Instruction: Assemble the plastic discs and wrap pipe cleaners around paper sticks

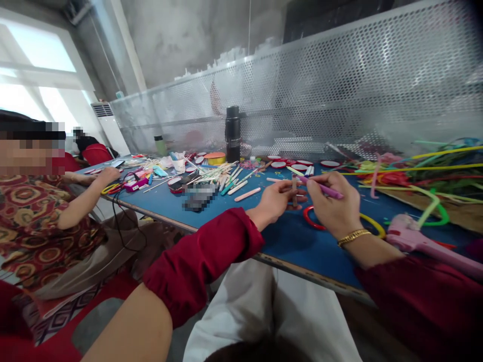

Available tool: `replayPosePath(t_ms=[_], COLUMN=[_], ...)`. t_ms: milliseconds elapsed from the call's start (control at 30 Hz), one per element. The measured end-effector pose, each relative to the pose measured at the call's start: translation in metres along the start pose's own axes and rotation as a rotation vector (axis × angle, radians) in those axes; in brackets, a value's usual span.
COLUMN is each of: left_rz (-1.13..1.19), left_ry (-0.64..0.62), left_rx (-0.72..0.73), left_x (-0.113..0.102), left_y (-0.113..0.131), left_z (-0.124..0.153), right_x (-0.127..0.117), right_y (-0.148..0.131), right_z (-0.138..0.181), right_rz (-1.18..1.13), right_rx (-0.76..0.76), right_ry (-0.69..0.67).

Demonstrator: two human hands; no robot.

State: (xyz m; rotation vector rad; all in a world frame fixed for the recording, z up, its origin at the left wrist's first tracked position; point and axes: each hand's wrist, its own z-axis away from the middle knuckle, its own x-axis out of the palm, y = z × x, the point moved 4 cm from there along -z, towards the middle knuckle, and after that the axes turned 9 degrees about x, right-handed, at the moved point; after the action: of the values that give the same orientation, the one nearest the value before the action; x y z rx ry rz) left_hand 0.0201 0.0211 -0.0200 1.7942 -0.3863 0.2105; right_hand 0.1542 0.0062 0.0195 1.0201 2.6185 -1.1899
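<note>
Fingers of the right hand [341, 206] pinch a purple pen [334, 192], its front end close to a small brown stick [295, 191]. Left hand [272, 201] fingertips pinch that stick above the blue table [290, 241]. A red ring [305, 216] lies below the hands; a black bottle [233, 133] stands beyond.

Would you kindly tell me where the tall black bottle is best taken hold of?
Probably around the middle of the black bottle, coming from the near side: it stands upright with a roughly cylindrical body, and the perforated panel rises behind it.
</note>
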Motion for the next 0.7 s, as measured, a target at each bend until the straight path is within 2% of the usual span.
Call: replayPosePath(t_ms=[167, 467, 700], left_rz=[-0.003, -0.002, -0.028], left_ry=[0.028, 0.005, -0.031], left_rx=[0.0, -0.029, -0.038], left_x=[-0.0003, -0.0013, 0.0019], left_y=[0.0015, -0.001, 0.0045], left_z=[0.0009, -0.0014, 0.0016], right_x=[-0.0008, 0.0054, 0.0063], right_y=[-0.0021, 0.0049, 0.0025], right_z=[0.0001, -0.0029, -0.0043], right_rz=[-0.03, 0.039, 0.136], right_rx=[-0.034, 0.06, 0.054], right_ry=[-0.005, 0.029, 0.03])
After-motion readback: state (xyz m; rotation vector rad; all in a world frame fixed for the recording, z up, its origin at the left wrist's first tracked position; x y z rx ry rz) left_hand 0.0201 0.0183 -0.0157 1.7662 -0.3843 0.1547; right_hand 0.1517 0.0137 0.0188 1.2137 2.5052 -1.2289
